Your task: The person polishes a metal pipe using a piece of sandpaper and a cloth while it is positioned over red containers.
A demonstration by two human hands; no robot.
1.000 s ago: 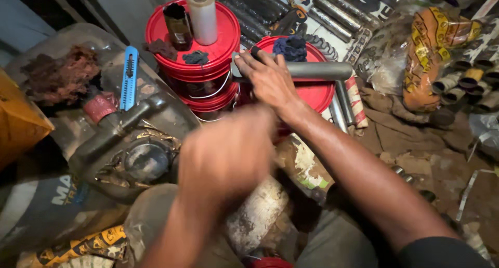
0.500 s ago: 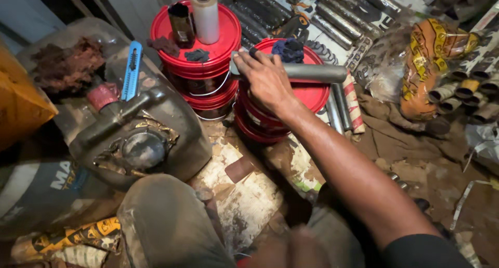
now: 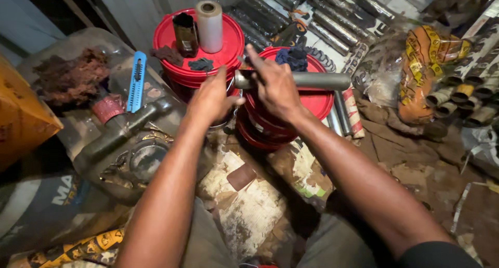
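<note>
Left hand [image 3: 212, 97] arrived, grip closing on smooth grey metal tube [image 3: 317, 81]; right hand [image 3: 275, 86] clasps it.

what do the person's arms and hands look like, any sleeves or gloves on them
Both arms are bare from wrist to well past the elbow. The left hand and right hand wear no gloves, and no rings, watch or bands show. The only clothing in view on the arms is the edge of a dark short sleeve high on the right arm. The left arm's upper part runs out of frame, so any sleeve there is unseen.
</note>
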